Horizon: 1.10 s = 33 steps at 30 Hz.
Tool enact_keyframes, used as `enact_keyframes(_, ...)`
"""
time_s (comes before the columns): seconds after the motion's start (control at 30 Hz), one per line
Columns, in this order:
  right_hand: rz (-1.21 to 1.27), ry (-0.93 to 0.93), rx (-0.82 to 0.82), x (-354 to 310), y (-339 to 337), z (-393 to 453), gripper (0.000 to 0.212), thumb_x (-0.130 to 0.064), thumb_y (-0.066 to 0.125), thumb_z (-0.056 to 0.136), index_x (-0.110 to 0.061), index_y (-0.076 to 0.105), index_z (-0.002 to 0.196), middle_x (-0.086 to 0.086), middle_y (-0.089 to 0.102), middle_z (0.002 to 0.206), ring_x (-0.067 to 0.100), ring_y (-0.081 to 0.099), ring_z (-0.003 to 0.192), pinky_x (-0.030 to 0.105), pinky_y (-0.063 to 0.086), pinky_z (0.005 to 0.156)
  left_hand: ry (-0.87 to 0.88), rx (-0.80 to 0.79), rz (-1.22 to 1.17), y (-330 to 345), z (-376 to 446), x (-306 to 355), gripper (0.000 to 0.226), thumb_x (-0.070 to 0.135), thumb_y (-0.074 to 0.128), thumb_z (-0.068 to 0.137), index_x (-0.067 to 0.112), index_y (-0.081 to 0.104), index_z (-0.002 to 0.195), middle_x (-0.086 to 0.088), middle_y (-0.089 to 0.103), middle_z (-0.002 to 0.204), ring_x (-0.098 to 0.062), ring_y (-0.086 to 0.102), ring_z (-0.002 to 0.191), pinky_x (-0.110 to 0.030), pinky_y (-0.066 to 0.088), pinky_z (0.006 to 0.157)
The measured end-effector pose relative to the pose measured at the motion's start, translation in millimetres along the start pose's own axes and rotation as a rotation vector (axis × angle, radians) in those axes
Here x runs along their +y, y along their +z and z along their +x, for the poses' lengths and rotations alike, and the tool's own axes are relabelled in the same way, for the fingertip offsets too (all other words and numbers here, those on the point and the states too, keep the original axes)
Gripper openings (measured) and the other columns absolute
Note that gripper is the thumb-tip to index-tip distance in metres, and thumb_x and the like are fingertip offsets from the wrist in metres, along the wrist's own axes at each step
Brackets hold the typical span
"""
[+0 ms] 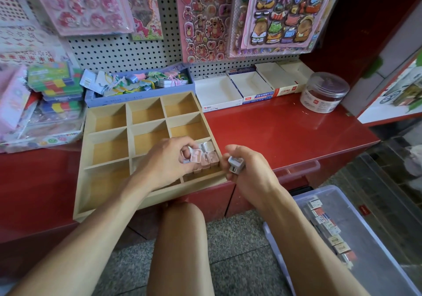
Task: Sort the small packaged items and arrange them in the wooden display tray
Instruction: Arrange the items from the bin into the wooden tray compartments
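Note:
A wooden display tray with a grid of compartments lies on the red counter, its near edge hanging over the front. In its near right compartment stand several small packaged items, pink and white. My left hand hovers over that compartment and pinches a small pink packaged item between thumb and fingers. Just right of the tray's corner, my right hand grips a few small white packaged items.
A clear plastic bin with more small packets sits on the floor at lower right. Empty white boxes and a clear round tub stand at the counter's back. A blue box of trinkets and stacked stationery crowd the left.

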State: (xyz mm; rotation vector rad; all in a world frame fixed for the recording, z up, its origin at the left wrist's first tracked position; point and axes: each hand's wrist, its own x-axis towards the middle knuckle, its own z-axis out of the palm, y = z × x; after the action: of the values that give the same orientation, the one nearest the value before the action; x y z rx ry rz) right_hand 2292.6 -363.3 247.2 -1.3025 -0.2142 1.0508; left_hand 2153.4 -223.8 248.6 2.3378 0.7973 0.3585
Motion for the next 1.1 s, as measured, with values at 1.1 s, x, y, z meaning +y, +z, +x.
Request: enact_keyframes(1.1,-0.212,-0.090,0.130,10.2,-16.9,-8.6,0.009,-0.009,0.075,0.086,-0.014,0.071,0.080,-0.010,0.065,0.062,-0.001,0.048,0.049,0.015,0.035,0.047,0.084,0.002,0.389,11.6,1.9,-0.4,0.028,0.037,0.074,0.082,0.018,0.073,0.102,0.006,0.069,0.093,-0.018,0.061,0.090,-0.036,0.052,0.072)
